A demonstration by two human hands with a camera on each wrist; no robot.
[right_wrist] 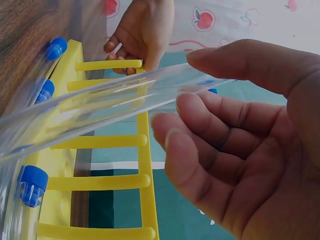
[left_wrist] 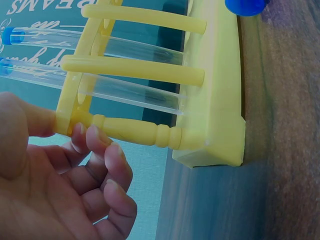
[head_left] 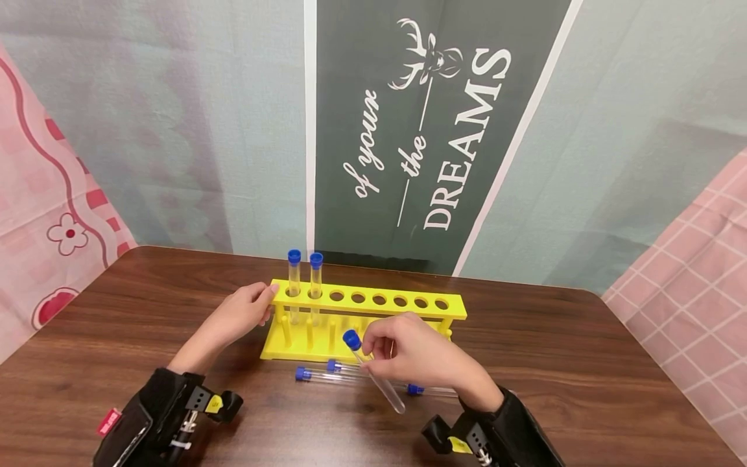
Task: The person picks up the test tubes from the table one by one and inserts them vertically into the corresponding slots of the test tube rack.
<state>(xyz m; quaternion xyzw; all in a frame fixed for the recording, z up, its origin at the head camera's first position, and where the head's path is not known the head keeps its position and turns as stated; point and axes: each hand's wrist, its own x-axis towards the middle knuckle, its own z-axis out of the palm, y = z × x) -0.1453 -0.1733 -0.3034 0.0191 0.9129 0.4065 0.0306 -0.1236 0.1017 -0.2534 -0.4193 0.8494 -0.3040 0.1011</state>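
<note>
A yellow test tube rack [head_left: 364,306] stands on the table, with two blue-capped test tubes [head_left: 294,272] upright in its two leftmost holes. My left hand [head_left: 242,314] pinches the left end of the rack's top bar between thumb and index finger; the left wrist view shows its other fingers curled beside the end post [left_wrist: 130,130]. In front of the rack, my right hand [head_left: 414,350] pinches a clear test tube [head_left: 390,394] between thumb and fingers. That tube tilts, its blue cap up and to the left, its rounded end toward me.
Several capped test tubes [head_left: 318,376] lie on the wooden table [head_left: 554,389] in front of the rack, partly hidden by my right hand. Behind the table hangs a printed cloth [head_left: 373,240]. Pink patterned cloth [head_left: 688,279] hangs at both sides.
</note>
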